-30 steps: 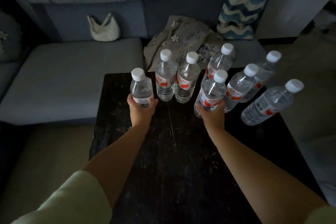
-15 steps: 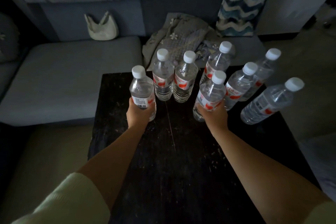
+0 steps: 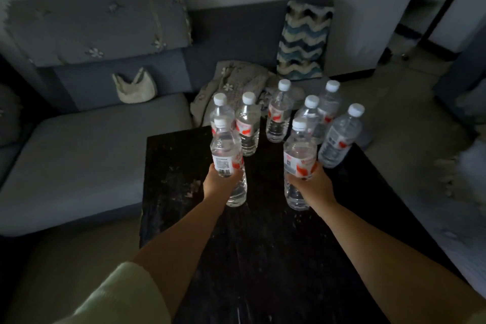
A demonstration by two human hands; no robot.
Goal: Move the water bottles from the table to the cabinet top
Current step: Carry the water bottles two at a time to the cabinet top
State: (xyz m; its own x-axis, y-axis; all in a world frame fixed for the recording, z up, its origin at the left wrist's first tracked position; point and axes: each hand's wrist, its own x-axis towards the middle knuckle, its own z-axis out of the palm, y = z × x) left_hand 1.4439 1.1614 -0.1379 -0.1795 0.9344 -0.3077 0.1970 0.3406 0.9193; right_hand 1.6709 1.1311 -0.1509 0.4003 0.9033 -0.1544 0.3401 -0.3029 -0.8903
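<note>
Left hand: the left hand point(image 3: 219, 184) is wrapped around the middle of a bottle point(image 3: 227, 163), fingers curled round the far side at the label's lower edge.
Left bottle: clear plastic, white cap, white label with a red mark; it stands about upright in the grip, its base showing below the hand over the dark table point(image 3: 168, 192). Clear water fills it nearly to the neck. Whether the base touches the tabletop I cannot tell.
Right hand: the right hand point(image 3: 313, 187) grips a second bottle point(image 3: 299, 160) round its middle, thumb and fingers closed on it just under the red and white label.
Right bottle: same kind, white cap on, full of clear water, roughly upright with the base below the hand above the table.
Arms: both forearms are bare, reaching forward over the table; a pale sleeve point(image 3: 123, 297) covers the left upper arm.
Other bottles: six more capped bottles of water stand at the far end of the table. Two on the left point(image 3: 247, 123) stand close together behind the left-hand bottle; one point(image 3: 278, 116) stands in the middle; three on the right point(image 3: 339, 137) are bunched behind and beside the right-hand bottle. All look full.
Beyond the table: a grey-blue sofa point(image 3: 86, 155) wraps the left and far sides, with a small pale bag point(image 3: 134, 88), a crumpled flowered cloth point(image 3: 236, 79) and a wavy-patterned cushion point(image 3: 302, 42) on it.
</note>
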